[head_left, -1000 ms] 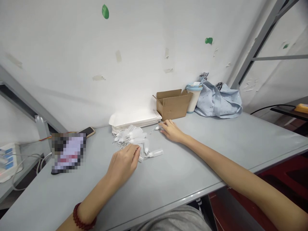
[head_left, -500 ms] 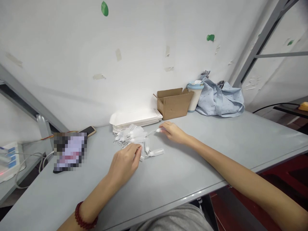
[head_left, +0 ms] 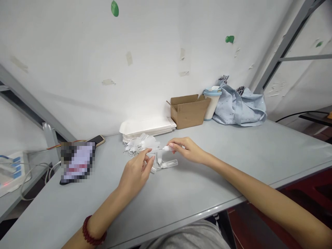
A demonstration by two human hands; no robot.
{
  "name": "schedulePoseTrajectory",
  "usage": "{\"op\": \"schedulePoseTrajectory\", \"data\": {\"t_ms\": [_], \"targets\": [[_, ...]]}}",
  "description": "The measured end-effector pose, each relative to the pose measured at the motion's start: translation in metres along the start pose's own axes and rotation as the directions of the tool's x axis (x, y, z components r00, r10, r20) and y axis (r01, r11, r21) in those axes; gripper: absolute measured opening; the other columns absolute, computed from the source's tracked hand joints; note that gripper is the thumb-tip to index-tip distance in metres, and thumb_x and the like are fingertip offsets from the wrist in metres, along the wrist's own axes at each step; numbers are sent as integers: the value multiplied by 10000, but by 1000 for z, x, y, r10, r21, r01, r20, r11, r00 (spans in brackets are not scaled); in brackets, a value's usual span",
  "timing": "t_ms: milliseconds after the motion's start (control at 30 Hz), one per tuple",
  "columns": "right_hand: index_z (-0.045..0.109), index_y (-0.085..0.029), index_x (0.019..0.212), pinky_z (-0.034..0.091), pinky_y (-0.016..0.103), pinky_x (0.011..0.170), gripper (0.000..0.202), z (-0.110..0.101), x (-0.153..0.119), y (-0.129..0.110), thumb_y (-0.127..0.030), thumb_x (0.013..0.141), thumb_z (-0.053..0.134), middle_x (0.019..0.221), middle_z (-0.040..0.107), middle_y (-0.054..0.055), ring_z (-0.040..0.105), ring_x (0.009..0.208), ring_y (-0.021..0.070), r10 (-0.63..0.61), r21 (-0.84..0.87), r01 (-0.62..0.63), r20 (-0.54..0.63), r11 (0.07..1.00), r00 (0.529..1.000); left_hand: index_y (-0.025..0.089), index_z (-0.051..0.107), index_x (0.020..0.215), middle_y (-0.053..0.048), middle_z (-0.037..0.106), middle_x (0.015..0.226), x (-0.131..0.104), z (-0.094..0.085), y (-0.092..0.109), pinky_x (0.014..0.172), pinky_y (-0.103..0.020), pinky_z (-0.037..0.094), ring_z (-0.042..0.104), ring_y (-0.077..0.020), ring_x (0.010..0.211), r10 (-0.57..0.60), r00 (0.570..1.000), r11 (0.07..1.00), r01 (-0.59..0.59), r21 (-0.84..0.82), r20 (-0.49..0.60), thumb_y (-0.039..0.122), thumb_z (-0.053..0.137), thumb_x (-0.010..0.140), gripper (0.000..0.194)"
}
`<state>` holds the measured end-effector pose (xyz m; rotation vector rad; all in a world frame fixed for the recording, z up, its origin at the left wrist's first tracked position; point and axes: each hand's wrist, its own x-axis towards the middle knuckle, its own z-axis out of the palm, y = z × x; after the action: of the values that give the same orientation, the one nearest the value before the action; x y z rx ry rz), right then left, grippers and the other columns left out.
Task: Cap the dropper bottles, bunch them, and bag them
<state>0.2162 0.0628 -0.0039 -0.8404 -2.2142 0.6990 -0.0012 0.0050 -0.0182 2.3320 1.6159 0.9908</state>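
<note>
Between the thumb and fingers of my right hand [head_left: 188, 150] is a small white needle-tip bottle [head_left: 166, 148], its thin tip pointing left. My left hand [head_left: 136, 169], palm down with a dark red bead bracelet at the wrist, is close by on the left. Its thumb and index finger are apart, with nothing visible between them. Beyond my left fingertips lies a heap of small translucent pieces [head_left: 144, 141] with thin loops of cord. Just right of my left hand, a clear small bottle [head_left: 169, 164] lies on its side, and another white-tipped one [head_left: 159, 158] is beside it.
Behind the heap, a stack of flat white packets [head_left: 149, 125] lies against the wall. An open cardboard box [head_left: 190, 116], a lidded cup [head_left: 212, 103] and a light blue cloth bag [head_left: 238, 107] stand to its right. At left are a phone [head_left: 98, 140] and a power strip [head_left: 12, 171].
My right hand has brought the bottle left and slightly nearer, towards my left hand. My left thumb and index finger have spread apart.
</note>
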Motion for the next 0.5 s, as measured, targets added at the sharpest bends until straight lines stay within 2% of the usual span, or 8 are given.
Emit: {"op": "schedulePoseTrajectory", "data": {"t_ms": [233, 400, 500], "targets": [[588, -149, 757, 377, 232, 640, 384, 2, -1, -2, -394, 944, 358, 689, 564, 3, 520, 654, 117, 55, 106, -57, 21, 993, 998, 156, 580, 1014, 27, 583, 611, 2, -3, 2, 479, -238, 386, 477, -117, 456, -82, 995, 994, 78, -73, -56, 351, 443, 878, 274], [579, -149, 750, 382, 231, 635, 391, 3, -1, -3, -417, 936, 363, 671, 555, 3, 509, 649, 121, 69, 135, -74, 45, 988, 997, 182, 608, 879, 23, 587, 599, 1, -3, 5, 482, -231, 374, 484, -118, 474, 1, 999, 998, -4, -62, -41, 301, 418, 894, 224], [583, -147, 766, 377, 225, 619, 382, 5, -2, -4, -408, 937, 364, 660, 555, -1, 500, 637, 117, 64, 144, -73, 70, 987, 996, 176, 611, 879, 22, 578, 592, 0, -3, 7, 483, -225, 366, 476, -115, 479, 34, 999, 998, -36, -56, -33, 288, 425, 892, 218]]}}
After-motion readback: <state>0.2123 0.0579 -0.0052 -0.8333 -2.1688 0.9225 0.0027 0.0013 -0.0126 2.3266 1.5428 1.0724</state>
